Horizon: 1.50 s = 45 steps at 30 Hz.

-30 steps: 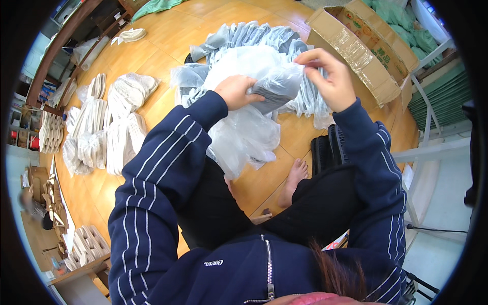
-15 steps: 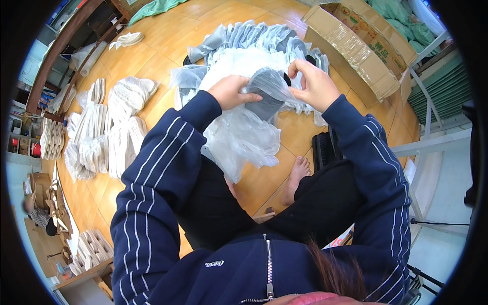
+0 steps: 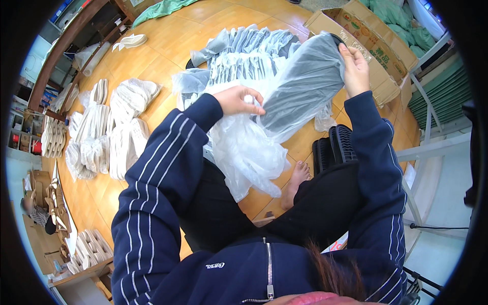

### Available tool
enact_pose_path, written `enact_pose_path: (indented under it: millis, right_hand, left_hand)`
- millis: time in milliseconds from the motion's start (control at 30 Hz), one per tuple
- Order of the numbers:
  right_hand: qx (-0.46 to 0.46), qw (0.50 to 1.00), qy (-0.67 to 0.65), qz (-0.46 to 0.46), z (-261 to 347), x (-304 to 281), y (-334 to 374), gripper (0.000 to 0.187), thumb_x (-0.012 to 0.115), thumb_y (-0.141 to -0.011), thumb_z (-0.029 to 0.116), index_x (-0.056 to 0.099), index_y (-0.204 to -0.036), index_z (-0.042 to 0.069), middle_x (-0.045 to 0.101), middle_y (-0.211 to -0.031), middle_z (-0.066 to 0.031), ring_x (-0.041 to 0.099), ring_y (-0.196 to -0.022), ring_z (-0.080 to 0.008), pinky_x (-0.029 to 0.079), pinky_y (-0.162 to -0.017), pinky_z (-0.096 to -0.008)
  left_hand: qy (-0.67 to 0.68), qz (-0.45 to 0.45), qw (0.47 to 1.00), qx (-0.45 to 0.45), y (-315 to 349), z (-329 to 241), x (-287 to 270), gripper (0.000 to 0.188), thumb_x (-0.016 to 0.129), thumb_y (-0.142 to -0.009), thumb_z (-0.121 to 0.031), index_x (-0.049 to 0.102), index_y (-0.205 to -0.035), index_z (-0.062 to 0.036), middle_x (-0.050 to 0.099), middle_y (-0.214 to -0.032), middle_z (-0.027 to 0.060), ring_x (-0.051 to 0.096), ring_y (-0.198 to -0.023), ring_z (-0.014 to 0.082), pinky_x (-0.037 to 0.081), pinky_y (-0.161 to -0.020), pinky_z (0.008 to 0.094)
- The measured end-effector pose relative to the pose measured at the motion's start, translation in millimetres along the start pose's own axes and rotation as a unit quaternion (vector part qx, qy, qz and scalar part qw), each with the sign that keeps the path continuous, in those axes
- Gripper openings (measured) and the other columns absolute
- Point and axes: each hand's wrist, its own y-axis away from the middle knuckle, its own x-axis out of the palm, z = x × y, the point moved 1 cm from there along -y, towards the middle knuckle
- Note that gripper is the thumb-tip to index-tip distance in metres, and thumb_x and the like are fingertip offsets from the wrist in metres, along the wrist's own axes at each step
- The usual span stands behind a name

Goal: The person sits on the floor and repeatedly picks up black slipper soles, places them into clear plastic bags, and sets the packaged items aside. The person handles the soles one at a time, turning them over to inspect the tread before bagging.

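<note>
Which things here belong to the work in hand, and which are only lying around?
Seemingly in use:
bagged dark sole, in the right hand
loose translucent plastic, near the left hand
row of bagged dark pieces

Apparently just lying about:
pale bagged soles
cardboard box
green cloth

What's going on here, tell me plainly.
Someone in a striped navy jacket is handling a long, dark sole-shaped piece in thin translucent plastic. The right hand grips its far end; the left hand is at the near end, though whether it pinches the plastic is unclear. Loose whitish plastic sheeting hangs below. Similar wrapped dark pieces lie beyond, and pale cream soles in clear bags lie left.
</note>
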Motion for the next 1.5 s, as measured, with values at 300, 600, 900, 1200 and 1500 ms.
enact_pose_path:
  millis: [300,600,900,1200,1500]
  right_hand:
    - [0.094,0.980,-0.076,-0.156,-47,-32,-18,0.025,0.067,-0.093,0.026,0.063,-0.097,0.001,0.064,-0.098,-0.0062,0.056,-0.092,-0.0119,0.043,-0.087,-0.0270]
    - [0.091,0.976,-0.104,-0.168,-40,-36,-22,0.041,0.063,-0.095,0.026,0.061,-0.119,-0.007,0.064,-0.118,-0.0113,0.057,-0.110,-0.0159,0.040,-0.098,-0.0281]
    - [0.089,0.980,-0.161,-0.078,-12,-27,-6,0.030,0.063,-0.095,0.022,0.065,-0.111,-0.003,0.069,-0.106,-0.0077,0.063,-0.095,-0.0142,0.048,-0.087,-0.0253]
    - [0.169,0.963,-0.200,0.069,31,36,30,0.021,0.060,-0.095,0.020,0.066,-0.103,0.001,0.069,-0.098,-0.0052,0.065,-0.086,-0.0123,0.052,-0.078,-0.0245]
    - [0.145,0.985,-0.090,0.031,13,36,30,0.035,0.061,-0.095,0.027,0.059,-0.122,0.004,0.062,-0.116,-0.0050,0.059,-0.102,-0.0131,0.045,-0.088,-0.0275]
  left_hand:
    - [0.143,-0.083,0.986,-0.017,8,9,-6,0.070,0.080,-0.075,-0.046,0.058,-0.127,-0.0039,0.063,-0.117,0.0098,0.054,-0.113,0.0189,0.039,-0.099,0.0300]
    - [0.200,-0.433,0.871,-0.121,3,131,-72,0.064,0.061,-0.088,-0.050,0.064,-0.110,0.0102,0.069,-0.102,0.0158,0.063,-0.098,0.0230,0.046,-0.087,0.0324]
    - [-0.078,-0.598,0.785,-0.141,28,29,-69,0.031,0.067,-0.086,-0.034,0.072,-0.102,-0.0079,0.070,-0.094,0.0196,0.067,-0.081,0.0261,0.050,-0.074,0.0328]
    - [0.129,-0.188,0.969,0.091,-4,-43,-8,0.022,0.061,-0.095,-0.022,0.067,-0.101,-0.0013,0.062,-0.080,-0.0003,0.055,-0.072,0.0062,0.044,-0.066,0.0242]
    - [0.188,-0.193,0.962,0.048,-6,-40,1,0.024,0.065,-0.092,-0.027,0.069,-0.086,-0.0034,0.062,-0.080,-0.0051,0.050,-0.075,0.0032,0.040,-0.070,0.0212]
